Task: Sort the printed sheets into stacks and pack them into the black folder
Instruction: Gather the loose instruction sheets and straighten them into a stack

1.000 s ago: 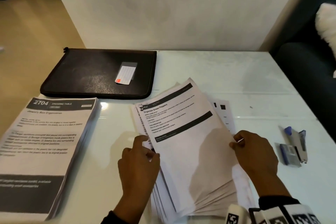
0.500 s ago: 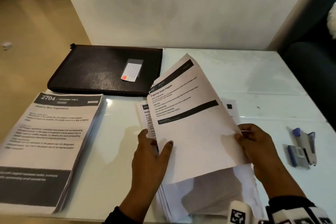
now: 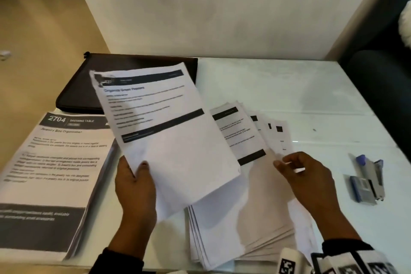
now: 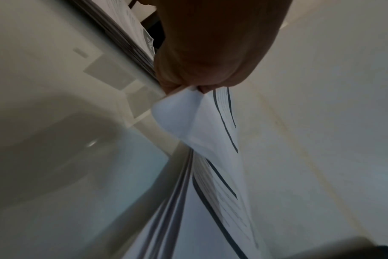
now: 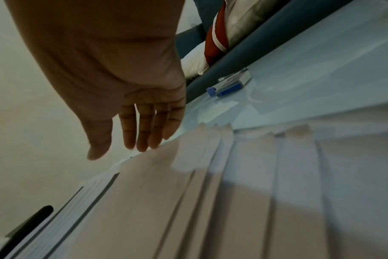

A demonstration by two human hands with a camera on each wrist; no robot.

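My left hand (image 3: 135, 176) pinches the lower left edge of a printed sheet (image 3: 164, 131) headed "Organize Green Peppers" and holds it lifted over the table; the left wrist view shows the pinch (image 4: 188, 87) on that sheet (image 4: 202, 126). My right hand (image 3: 298, 167) hovers with relaxed fingers over the fanned pile of sheets (image 3: 244, 218), holding nothing; its fingers (image 5: 144, 129) hang just above the pile (image 5: 233, 201). A tall sorted stack (image 3: 53, 173) headed "2704 Dressing Table" lies at the left. The black folder (image 3: 77, 87) lies closed at the back left, partly hidden by the lifted sheet.
A blue and silver stapler (image 3: 369, 176) with a small staple box lies at the right of the white table (image 3: 289, 87), also seen in the right wrist view as the stapler (image 5: 230, 84). A wall stands behind the table. A dark sofa (image 3: 382, 87) borders the right side.
The top sheet was lifted off the fanned pile and has swung left toward the sorted stack. My right hand let go of its edge; my left hand alone holds it now.
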